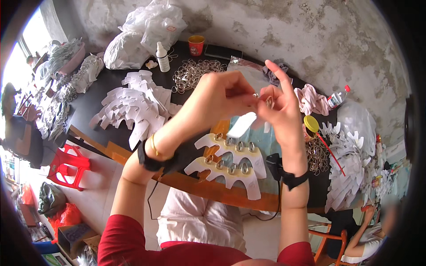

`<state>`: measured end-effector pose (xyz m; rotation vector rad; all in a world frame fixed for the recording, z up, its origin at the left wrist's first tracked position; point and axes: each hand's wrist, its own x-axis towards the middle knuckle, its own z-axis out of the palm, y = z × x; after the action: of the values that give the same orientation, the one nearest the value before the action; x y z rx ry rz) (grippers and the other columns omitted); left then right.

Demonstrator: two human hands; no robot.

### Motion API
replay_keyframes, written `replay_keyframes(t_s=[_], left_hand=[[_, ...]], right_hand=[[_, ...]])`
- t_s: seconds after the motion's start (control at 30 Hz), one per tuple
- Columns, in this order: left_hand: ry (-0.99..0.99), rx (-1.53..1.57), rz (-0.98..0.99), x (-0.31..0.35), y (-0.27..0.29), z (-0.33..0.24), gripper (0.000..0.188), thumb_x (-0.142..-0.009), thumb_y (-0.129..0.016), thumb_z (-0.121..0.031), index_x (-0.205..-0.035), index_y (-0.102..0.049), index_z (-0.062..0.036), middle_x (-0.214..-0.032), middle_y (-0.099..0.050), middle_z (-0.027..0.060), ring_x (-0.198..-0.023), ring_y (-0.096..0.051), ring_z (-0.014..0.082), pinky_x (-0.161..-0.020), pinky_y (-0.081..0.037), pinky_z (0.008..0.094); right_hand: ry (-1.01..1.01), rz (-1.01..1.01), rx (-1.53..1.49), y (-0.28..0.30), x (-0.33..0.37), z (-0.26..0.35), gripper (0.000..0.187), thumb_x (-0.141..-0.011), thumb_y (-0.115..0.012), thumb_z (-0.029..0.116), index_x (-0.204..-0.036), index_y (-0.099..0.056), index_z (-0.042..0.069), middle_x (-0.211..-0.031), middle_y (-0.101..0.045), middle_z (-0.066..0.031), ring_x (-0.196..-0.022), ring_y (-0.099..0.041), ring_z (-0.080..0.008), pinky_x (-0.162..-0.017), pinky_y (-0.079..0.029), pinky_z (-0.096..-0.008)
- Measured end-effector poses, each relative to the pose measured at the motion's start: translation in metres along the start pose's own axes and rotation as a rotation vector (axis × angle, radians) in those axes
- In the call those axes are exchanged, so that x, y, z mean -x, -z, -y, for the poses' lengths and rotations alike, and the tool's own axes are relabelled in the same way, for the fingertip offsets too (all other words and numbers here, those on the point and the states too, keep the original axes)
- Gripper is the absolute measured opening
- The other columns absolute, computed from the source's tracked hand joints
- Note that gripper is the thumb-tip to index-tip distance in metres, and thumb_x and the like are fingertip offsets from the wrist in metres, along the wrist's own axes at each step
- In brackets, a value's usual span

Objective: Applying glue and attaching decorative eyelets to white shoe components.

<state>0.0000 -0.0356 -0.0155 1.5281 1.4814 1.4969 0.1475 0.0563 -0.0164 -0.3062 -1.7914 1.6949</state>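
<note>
My left hand [225,95] is closed, its fingertips pinched on a small shiny metal piece [255,95]. Facing it, my right hand [282,108] has its index finger raised while the thumb and other fingers close around a metal ring [269,102]. A white card piece [242,125] hangs blurred below the fingers; which hand bears it is hidden. Under my hands, two white curved card strips with pronged edges, an upper one [260,165] and a lower one [252,188], lie on the table edge. Each carries a row of several metal rings along yellowish patches.
White cut cards [128,104] are heaped left, more [350,162] right. Loose metal rings [193,73] lie behind my hands, near a white bottle [163,57] and red cup [196,45]. A yellow-lidded jar [311,124] stands right; a red stool [70,166] is left. Another person [370,235] sits lower right.
</note>
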Motion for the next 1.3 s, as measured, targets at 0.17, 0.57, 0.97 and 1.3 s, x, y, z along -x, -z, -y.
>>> replay_keyframes(t_s=[0.17,0.57,0.97,1.3], left_hand=[[-0.077,-0.068,-0.038,-0.002,-0.005,-0.008,0.012,-0.079,-0.064,-0.005,-0.086,-0.058,0.003,-0.081,-0.065,0.006,-0.075,-0.062,0.0096,-0.067,-0.049,0.0228],[0.379,0.262,0.587,-0.031,0.0,0.038,0.024,-0.082,-0.065,-0.019,-0.094,-0.062,0.0017,-0.085,-0.062,0.0015,-0.079,-0.055,0.0049,-0.07,-0.045,0.0192],[0.396,1.228,0.019,-0.041,-0.016,0.049,0.015,-0.088,-0.053,-0.015,-0.094,-0.057,-0.0012,-0.089,-0.063,0.0076,-0.081,-0.063,0.0124,-0.074,-0.054,0.0221],[0.328,1.363,-0.082,-0.042,-0.047,0.039,0.01,-0.082,-0.058,-0.01,-0.088,-0.057,-0.0024,-0.088,-0.061,0.0044,-0.082,-0.059,0.0125,-0.08,-0.048,0.0235]], right_hand=[[0.073,-0.106,0.298,-0.005,-0.002,0.018,0.068,-0.069,-0.056,-0.011,-0.13,-0.037,0.013,-0.066,-0.048,0.0019,-0.066,-0.049,-0.0032,-0.059,-0.038,-0.0177],[0.006,0.424,0.55,0.054,-0.015,0.015,0.068,-0.068,-0.071,0.002,-0.129,-0.041,0.011,-0.097,-0.059,-0.0034,-0.084,-0.056,-0.0086,-0.087,-0.039,-0.0287],[0.502,-0.435,0.436,0.043,0.007,0.043,0.034,-0.082,-0.061,0.005,-0.114,-0.052,0.002,-0.092,-0.059,-0.0053,-0.084,-0.054,-0.01,-0.078,-0.043,-0.0254],[0.687,-0.407,1.046,0.017,-0.006,0.008,0.013,-0.07,-0.069,0.011,-0.078,-0.059,0.007,-0.075,-0.055,-0.0029,-0.077,-0.053,-0.0216,-0.075,-0.038,-0.0359]])
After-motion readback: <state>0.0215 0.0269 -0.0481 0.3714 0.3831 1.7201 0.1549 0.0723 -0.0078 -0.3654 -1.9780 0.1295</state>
